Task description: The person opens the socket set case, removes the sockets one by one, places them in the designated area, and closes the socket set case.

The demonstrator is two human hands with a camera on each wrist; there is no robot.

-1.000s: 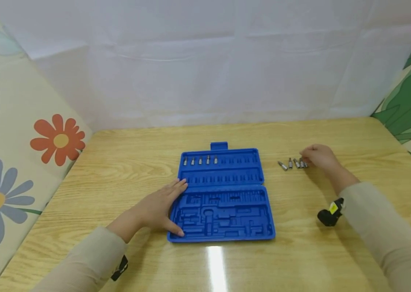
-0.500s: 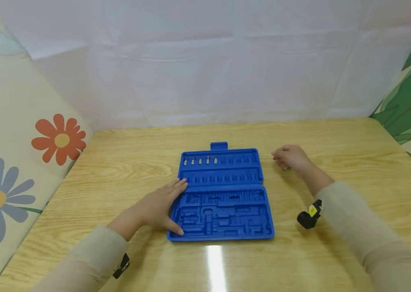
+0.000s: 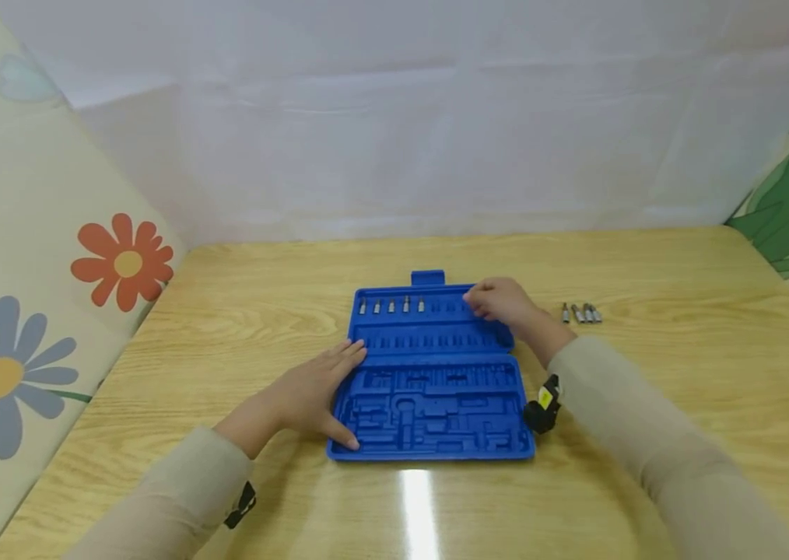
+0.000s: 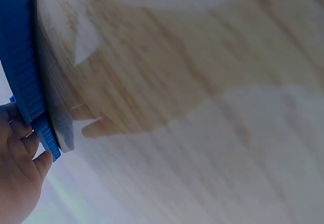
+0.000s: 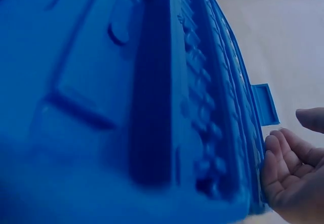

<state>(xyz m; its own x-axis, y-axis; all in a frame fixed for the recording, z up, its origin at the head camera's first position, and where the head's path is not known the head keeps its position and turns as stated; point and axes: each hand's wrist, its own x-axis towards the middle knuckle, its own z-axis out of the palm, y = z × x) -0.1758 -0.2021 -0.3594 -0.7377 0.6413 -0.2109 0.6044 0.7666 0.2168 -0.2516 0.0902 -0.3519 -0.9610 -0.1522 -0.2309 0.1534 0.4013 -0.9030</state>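
A blue plastic bit case (image 3: 431, 456) lies unfolded flat on the table, its latch tab at the far side. Several silver screwdriver bits (image 3: 391, 306) stand in the left slots of its far row. My left hand (image 3: 312, 393) rests along the case's left edge, fingers spread and thumb on the near corner; in the left wrist view its fingers touch the case side. My right hand (image 3: 503, 302) is over the far right part of the case, fingertips bent in a pinch on a screwdriver bit that the fingers hide. The right wrist view shows those curled fingers (image 5: 286, 166) beside the latch tab.
Several loose bits (image 3: 580, 314) lie in a row on the wooden table (image 3: 675, 342), right of the case and past the right wrist. A white cloth (image 3: 338, 155) hangs behind the table. Flower-patterned panels (image 3: 37, 194) stand on both sides.
My right hand has moved left from the loose bits to over the case's far right slots. The leftmost loose bit no longer shows at its spot. My left hand stays on the case edge.
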